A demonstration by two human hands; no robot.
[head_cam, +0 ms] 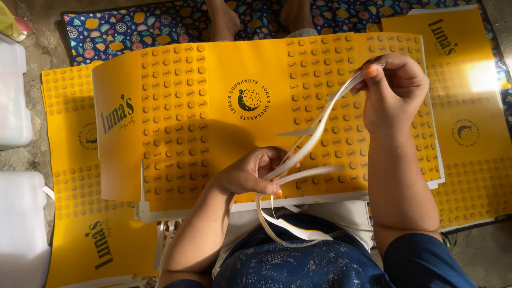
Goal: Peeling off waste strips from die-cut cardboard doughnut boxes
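Note:
A large yellow printed cardboard sheet [202, 112] lies across my lap, patterned with small round marks and a round emblem in its middle. My left hand [250, 173] pinches the lower end of several thin white strips [314, 133] near the sheet's front edge. My right hand [394, 90] holds the upper end of the same strips above the sheet's right side, fingers closed on them. Loose strip ends [290, 226] curl down onto my dark blue clothing.
More yellow printed sheets lie flat to the left [80, 213] and right [469, 133]. A patterned blue mat [133, 29] covers the floor beyond, with a person's bare feet [224, 21] on it. White plastic containers [16, 224] stand at the left edge.

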